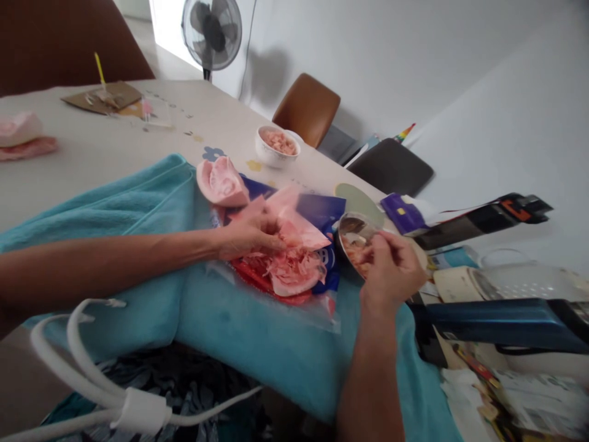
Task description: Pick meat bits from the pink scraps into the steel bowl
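My left hand (253, 236) lies over a pile of pink fruit pieces, apparently pomelo, with thumb and fingers closed on a pink piece of pomelo (294, 233). Beneath it, shredded pink membrane (292, 270) and peel rest on a blue and red plastic bag (338, 209). A thick, pale-pink curved peel (223, 181) sits just beyond that hand. My right hand (391, 261) is at the rim of a metal bowl (343, 245) holding pink pulp. Its fingertips are pinched together; whatever is between them is too small to make out.
A turquoise towel (138, 202) covers the near table edge. Farther back stands a white bowl (271, 150) of pink pulp. At right are a blue long object (506, 319), a strapped black item (478, 221) and clutter. White cables (87, 380) hang in front.
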{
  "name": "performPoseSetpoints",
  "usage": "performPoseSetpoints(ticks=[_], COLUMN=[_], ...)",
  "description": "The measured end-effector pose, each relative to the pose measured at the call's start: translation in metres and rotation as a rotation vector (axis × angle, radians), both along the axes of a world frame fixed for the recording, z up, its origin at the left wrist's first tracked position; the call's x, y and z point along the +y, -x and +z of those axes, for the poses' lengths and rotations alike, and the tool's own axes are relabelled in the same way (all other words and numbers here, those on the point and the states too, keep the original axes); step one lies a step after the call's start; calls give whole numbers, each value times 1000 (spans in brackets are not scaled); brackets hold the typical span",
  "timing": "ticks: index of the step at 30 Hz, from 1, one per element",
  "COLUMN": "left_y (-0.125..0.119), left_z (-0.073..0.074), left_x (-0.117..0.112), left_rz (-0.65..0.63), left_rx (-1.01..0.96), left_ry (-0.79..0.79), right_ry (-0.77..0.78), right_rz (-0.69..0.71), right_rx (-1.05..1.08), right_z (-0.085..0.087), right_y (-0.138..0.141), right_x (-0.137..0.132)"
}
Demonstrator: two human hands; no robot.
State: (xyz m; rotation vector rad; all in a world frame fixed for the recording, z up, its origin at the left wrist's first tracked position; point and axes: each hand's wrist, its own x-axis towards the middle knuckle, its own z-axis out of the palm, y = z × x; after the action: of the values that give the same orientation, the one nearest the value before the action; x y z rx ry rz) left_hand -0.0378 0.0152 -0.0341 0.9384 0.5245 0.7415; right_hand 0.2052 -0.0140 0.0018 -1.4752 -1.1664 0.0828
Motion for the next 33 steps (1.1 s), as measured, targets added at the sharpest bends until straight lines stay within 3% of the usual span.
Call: performPoseSetpoints(ticks=[2,4,8,13,18,30,33], left_y=[-1,0,0,-2,-3,1,0], left_z=[0,1,3,-3,-6,1,1], left_x=[0,-1,-3,-2,-2,-4,-5], left_rz=[34,60,94,106,72,114,108], left_rx=[19,57,189,240,178,241,237], left_ry=[-33,-80,-237,-404,-440,-436,-445], right_ry=[45,203,302,301,297,369,340], right_rz=[242,463,629,639,610,604,575], right_rx=[205,230,171,121,64,409,356], right_z=[-1,-2,-7,-17,-22,-17,-19], right_y=[23,45,72,73,70,73,74], right_x=[-9,-18,-27,-24,-21,-19,-19])
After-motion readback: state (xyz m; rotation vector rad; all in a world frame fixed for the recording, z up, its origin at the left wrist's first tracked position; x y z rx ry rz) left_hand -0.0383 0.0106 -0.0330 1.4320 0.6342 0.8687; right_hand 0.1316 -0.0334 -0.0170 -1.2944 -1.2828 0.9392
